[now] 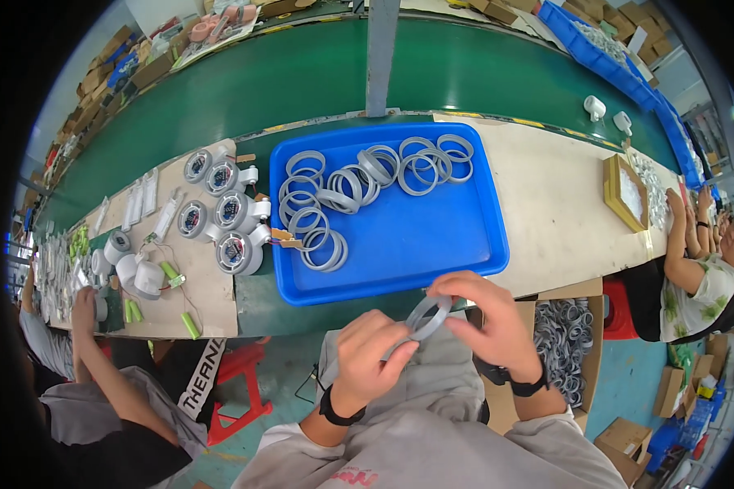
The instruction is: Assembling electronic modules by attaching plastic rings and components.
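Observation:
A grey plastic ring is held between both my hands, above my lap and just in front of the table edge. My left hand pinches the ring's left side between thumb and fingers. On its right side, my right hand grips it with thumb and forefinger. Beyond them lies a blue tray, with several similar grey rings along its left and back parts. Some of those rings overlap or lean on one another. A cardboard box full of loose grey rings stands below the table at my right.
Left of the tray stand several round white housings with circuit boards inside. Green battery cells lie farther left, near a co-worker's arm. A green conveyor belt and metal post are behind. Another person sits at right.

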Demonstrator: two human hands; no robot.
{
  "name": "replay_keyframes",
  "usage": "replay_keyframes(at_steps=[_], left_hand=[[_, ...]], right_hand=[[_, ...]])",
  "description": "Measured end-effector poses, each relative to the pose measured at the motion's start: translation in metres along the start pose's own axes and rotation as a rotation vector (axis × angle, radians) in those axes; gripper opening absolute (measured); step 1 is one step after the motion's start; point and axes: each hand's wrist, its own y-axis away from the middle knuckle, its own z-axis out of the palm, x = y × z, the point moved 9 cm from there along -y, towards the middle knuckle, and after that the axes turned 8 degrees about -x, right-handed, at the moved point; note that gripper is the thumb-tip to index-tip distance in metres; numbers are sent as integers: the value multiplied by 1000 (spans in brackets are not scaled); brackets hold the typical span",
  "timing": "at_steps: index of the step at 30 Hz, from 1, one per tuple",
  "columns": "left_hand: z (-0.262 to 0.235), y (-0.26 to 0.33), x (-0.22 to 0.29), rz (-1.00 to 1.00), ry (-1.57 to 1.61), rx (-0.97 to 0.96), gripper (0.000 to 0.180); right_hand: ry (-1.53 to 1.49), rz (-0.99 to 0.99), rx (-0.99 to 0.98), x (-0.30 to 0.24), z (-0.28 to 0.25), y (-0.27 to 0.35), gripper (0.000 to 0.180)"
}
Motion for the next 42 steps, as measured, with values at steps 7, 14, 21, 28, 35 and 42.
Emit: replay_keyframes(at_steps=[7,14,21,28,35,42], left_hand=[[15,4,-15,-334,551,37,10],[22,1,-5,-265,503,-36,12],[3,-29,46,171,-131,-101,63],[13,-40,52,320,-210,-278,60],[10,-47,56,310,-224,-219,40],[4,-52,58,346,-264,-177,41]], right_hand=[[284,-212,-114,-10,36,7,60],[-181,-43,-196,7,38,9,71],[-720,-11,-304,19,34,18,84],[-632,-85,-409,5,25,14,81],[-581,-135,-439,-8,16,6,76],[-556,-158,-426,-13,16,5,79]])
